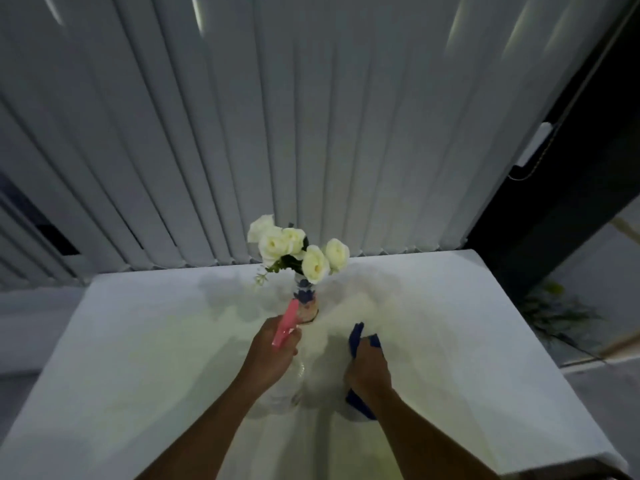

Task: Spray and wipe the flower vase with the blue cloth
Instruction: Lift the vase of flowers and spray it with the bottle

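Observation:
A small blue-and-white flower vase [306, 299] with white roses [298, 249] stands upright on the white table [138, 341]. My left hand [272, 355] grips a clear spray bottle [294, 382] with a pink nozzle [286, 322]. The nozzle points at the vase and nearly touches its lower body. My right hand [369, 370] holds the blue cloth [360, 337] bunched up, to the right of the vase and apart from it. Part of the cloth hangs below my wrist.
Grey vertical blinds [311, 133] hang right behind the table's far edge. A dark panel [554, 209] stands at the right, with a blurred plant [561, 310] on the floor beyond the table's right edge.

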